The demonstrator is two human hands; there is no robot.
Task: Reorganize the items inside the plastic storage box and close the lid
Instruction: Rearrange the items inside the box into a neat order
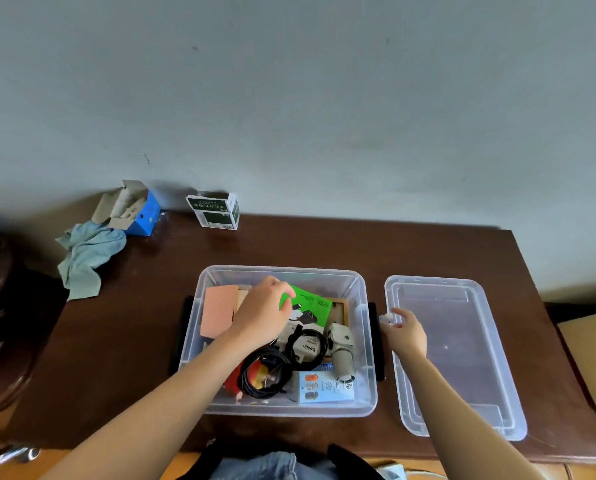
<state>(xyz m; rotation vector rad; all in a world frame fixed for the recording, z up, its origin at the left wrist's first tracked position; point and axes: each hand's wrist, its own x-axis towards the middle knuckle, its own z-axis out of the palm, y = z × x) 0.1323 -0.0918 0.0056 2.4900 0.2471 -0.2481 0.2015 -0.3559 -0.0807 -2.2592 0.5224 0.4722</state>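
Head view, looking down on a dark wooden table (324, 244). We see the clear plastic storage box (367, 344) at centre with its lid (462, 358) off, lying flat just to its right. Our left hand (263, 311) reaches into the box, fingers curled round the upper edge of a green-and-white card package (312, 306); our right hand (405, 332) rests between box and lid, and we cannot tell whether its fingers hold the small pale object (386, 318) at their tips. Inside lie a pink pad (218, 311), a coiled black cable (265, 375), a second black coil (307, 346) on a white packet, a grey pouch (341, 348) and a small blue box (326, 388). We judge the contents light; the card package is stiff but bendable, best taken by an edge, and the cables are limp and prone to snag. The lid looks thin and flexible, so we would lift it by its two long rims.
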